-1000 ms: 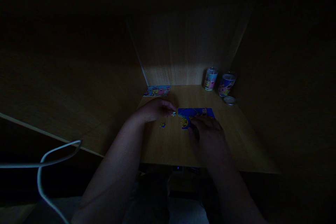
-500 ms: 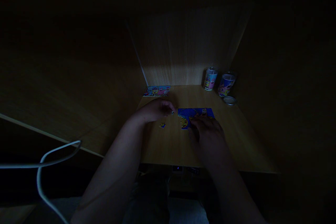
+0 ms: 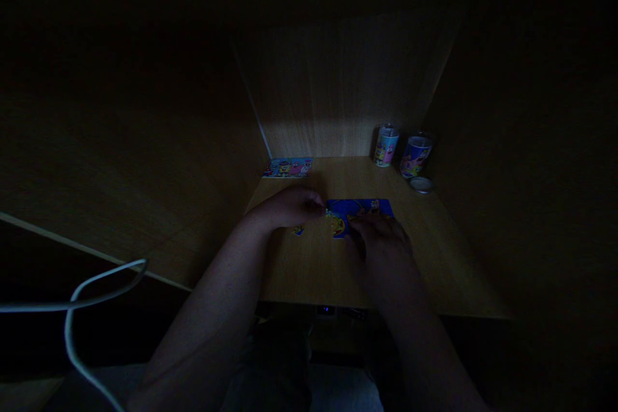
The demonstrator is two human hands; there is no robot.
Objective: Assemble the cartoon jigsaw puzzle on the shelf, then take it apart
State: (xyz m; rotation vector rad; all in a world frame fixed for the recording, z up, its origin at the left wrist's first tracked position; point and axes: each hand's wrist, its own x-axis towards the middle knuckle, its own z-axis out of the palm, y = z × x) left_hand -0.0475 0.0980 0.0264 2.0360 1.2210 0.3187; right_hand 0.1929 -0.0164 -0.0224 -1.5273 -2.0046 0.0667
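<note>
A blue jigsaw puzzle (image 3: 357, 207) with yellow and pink cartoon figures lies on the wooden desk, its left and lower left edge uneven. My left hand (image 3: 302, 205) is closed in a pinch at the puzzle's left edge, on a small puzzle piece (image 3: 328, 212) that shows pale at the fingertips. Over the puzzle's right half rests my right hand (image 3: 381, 241), fingers lying on it and hiding its lower right part. One loose puzzle piece (image 3: 298, 230), blue and yellow, lies on the desk below my left wrist, partly covered by it.
A finished-looking cartoon picture (image 3: 288, 167) lies at the back left of the desk (image 3: 313, 270). Two printed cans, a light blue can (image 3: 385, 147) and a dark blue can (image 3: 416, 156), stand back right, with a round lid (image 3: 421, 185) before them. A white cable (image 3: 72, 322) loops at left.
My left hand has moved slightly right, bringing the small piece against the puzzle's left edge. My right hand stays on the puzzle.
</note>
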